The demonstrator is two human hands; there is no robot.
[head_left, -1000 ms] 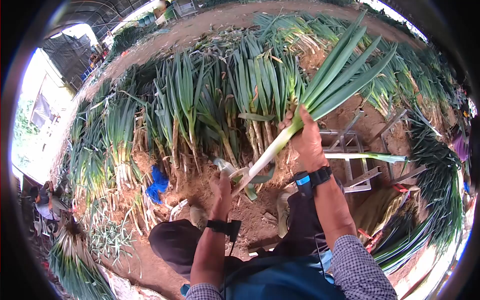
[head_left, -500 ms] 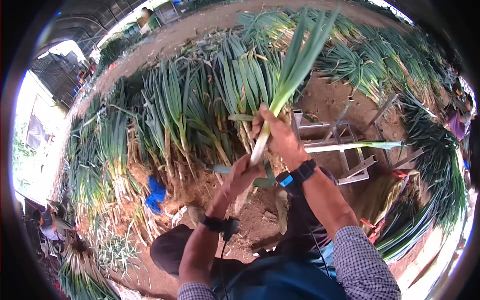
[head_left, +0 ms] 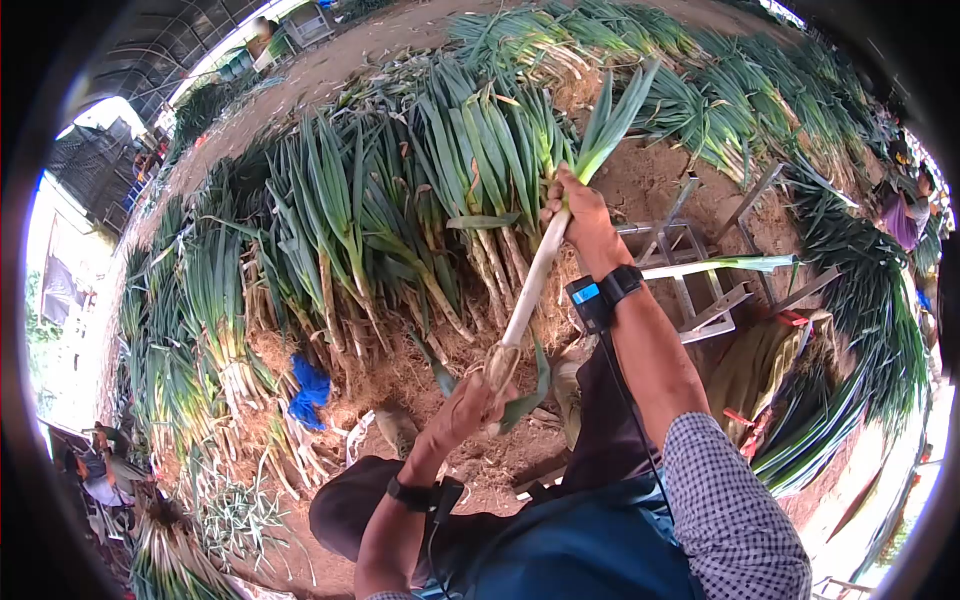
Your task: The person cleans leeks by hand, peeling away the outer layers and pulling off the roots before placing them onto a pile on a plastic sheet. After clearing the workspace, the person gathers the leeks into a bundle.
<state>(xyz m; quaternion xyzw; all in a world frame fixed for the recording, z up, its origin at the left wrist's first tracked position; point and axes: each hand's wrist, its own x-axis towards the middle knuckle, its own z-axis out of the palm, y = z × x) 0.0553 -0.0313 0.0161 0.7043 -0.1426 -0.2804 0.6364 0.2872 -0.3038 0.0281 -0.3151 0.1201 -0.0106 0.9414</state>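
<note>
Left hand (head_left: 466, 408) low, right hand (head_left: 588, 218) high on one white-shafted, green-leaved leek (head_left: 537, 277)

The right hand clasps the leek near where the white shaft turns green, and the leaves fan out above the knuckles. The left hand is closed around the pale lower end, where papery layers bunch at the fingers. The leek slants between the two hands, its leafy end higher and farther from the wearer. A dark green strap-shaped leaf (head_left: 527, 398) curves just beside the left hand.

Each wrist carries a black band; the right one bears a small black box with a blue patch (head_left: 588, 293). Just right of the right hand stands a grey metal frame of square bars (head_left: 712, 322), with a second pale leek (head_left: 715, 267) lying across it. Beyond the hands and to their left, a dense row of upright leeks with brown roots (head_left: 330, 190) leans together on the brown earth floor (head_left: 640, 190). A crumpled bright blue cloth-like piece (head_left: 310, 393) lies left of the left hand, near those roots. Well right of the right hand, a long heap of dark green leeks (head_left: 870, 350) curves toward the wearer. Far left of the left hand, partly blurred, is another person (head_left: 105, 475).
</note>
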